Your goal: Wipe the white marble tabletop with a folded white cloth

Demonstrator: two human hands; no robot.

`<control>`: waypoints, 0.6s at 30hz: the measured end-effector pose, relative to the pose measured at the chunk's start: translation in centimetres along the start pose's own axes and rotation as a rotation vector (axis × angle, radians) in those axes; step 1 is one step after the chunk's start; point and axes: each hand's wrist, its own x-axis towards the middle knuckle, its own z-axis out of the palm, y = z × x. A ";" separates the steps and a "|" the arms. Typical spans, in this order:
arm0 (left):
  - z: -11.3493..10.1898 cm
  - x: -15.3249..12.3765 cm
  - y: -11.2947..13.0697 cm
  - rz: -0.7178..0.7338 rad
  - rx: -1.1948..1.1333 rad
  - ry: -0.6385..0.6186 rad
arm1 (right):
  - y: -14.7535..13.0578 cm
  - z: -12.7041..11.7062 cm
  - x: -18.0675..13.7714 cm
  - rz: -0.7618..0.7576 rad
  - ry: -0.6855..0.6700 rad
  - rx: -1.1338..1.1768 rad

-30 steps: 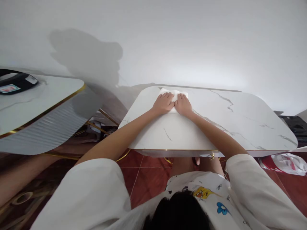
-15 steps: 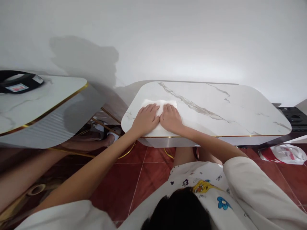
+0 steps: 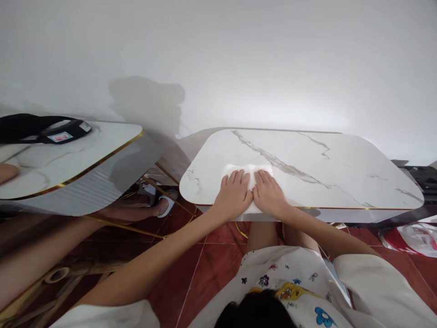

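Note:
My left hand (image 3: 235, 195) and my right hand (image 3: 269, 193) lie side by side, palms down, on a white cloth (image 3: 248, 171) at the near edge of a white marble-look table (image 3: 324, 173) with a gold rim. The fingers of both hands are stretched flat and pressed on the cloth, thumbs touching. Most of the cloth is hidden under the hands; its far edge shows beyond the fingertips.
A second marble table (image 3: 68, 157) stands at the left with a black strap-like object (image 3: 41, 130) on it. Another person's leg and sandalled foot (image 3: 136, 210) lie beneath it. Red floor tiles (image 3: 191, 264) lie below. A plastic bag (image 3: 416, 237) sits at the right.
Both hands slid the cloth from the table's far edge to its near edge, first toward the left corner, then a little right along the front edge.

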 end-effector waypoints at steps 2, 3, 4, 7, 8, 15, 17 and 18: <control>0.4 1.8 0.5 0.033 -0.009 0.021 | 1.7 -0.1 1.0 -0.011 0.016 -0.013; 0.5 2.7 0.6 0.049 -0.004 0.034 | 2.4 0.0 1.6 -0.019 0.026 -0.024; 0.7 3.7 0.6 0.063 0.004 0.045 | 3.2 0.0 2.4 -0.026 0.035 -0.036; 1.0 6.8 0.3 0.085 0.022 0.064 | 5.1 0.3 5.2 -0.042 0.042 -0.073; 1.1 7.8 0.0 0.086 0.024 0.069 | 5.6 0.5 6.3 -0.048 0.040 -0.081; 2.5 14.6 -3.2 0.022 0.022 0.098 | 8.1 2.0 14.2 -0.079 -0.017 -0.079; 3.0 16.1 -4.4 0.010 0.013 0.099 | 8.4 2.6 16.0 -0.060 -0.021 -0.078; 3.2 16.8 -5.0 0.005 0.007 0.097 | 8.5 3.0 16.9 -0.052 -0.020 -0.075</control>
